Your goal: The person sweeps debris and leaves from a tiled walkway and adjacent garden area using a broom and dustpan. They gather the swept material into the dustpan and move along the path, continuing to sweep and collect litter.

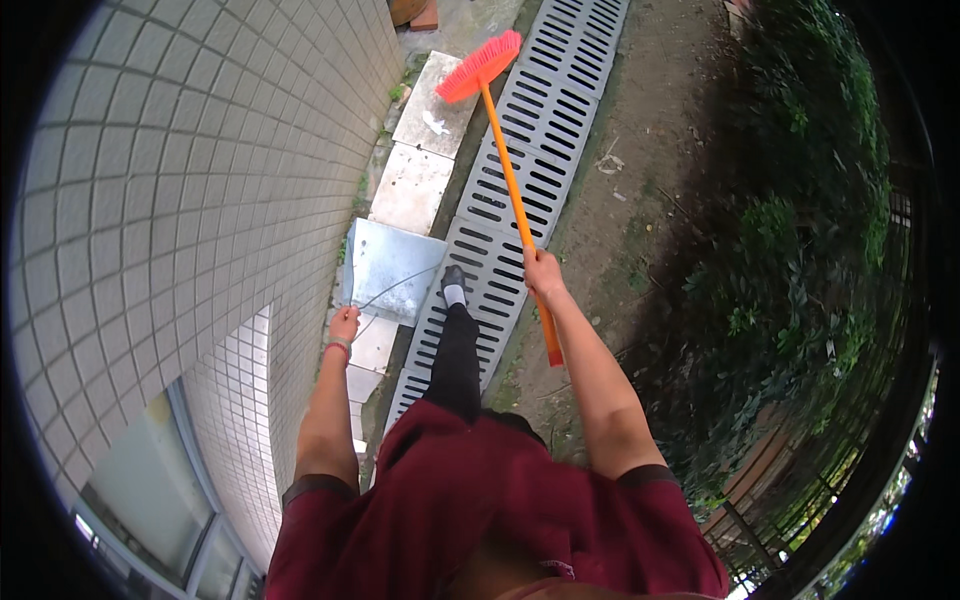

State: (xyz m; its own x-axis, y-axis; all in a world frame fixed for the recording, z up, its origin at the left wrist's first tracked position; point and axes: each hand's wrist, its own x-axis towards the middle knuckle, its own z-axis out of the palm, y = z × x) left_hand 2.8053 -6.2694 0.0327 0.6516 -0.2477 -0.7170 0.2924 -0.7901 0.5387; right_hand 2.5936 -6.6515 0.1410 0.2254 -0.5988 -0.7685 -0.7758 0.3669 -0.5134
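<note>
Grips an orange-handled broom (511,190) in the right hand (542,272) and, well apart, a grey metal pan (388,255) by its thin wire handle (400,282) in the left hand (344,323). Cannot tell whether resting on or hovering over the pale slabs (410,187), partly hidden beneath the pan. Points the pink bristle head (480,70) ahead, near the drain grating (550,150). Shows one dark shoe (454,279), the other out of sight.
</note>
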